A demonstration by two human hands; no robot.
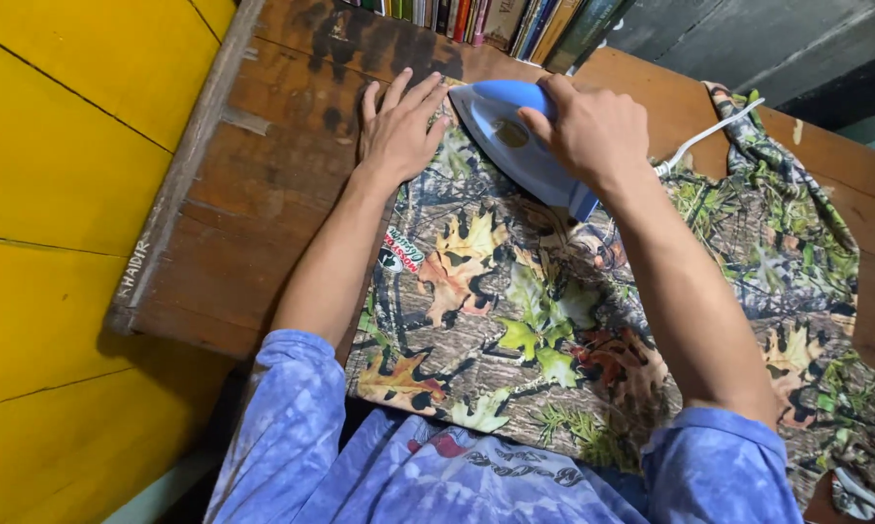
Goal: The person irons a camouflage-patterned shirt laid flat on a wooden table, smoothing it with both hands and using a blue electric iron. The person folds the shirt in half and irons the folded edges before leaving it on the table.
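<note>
A camouflage cloth [544,320] printed with leaves and branches lies spread over a worn wooden table [253,233]. My right hand [588,126] grips the handle of a blue and white clothes iron [515,141] that rests on the cloth's far edge, its tip pointing left. Its white cord [709,136] runs off to the right. My left hand [398,126] lies flat with fingers spread, pressing the cloth's far left corner against the table, just left of the iron's tip.
A row of upright books [495,19] lines the table's far edge. A yellow tiled wall [59,194] runs along the left side. The cloth bunches up at the far right [758,136]. A small white object [855,490] sits at the lower right.
</note>
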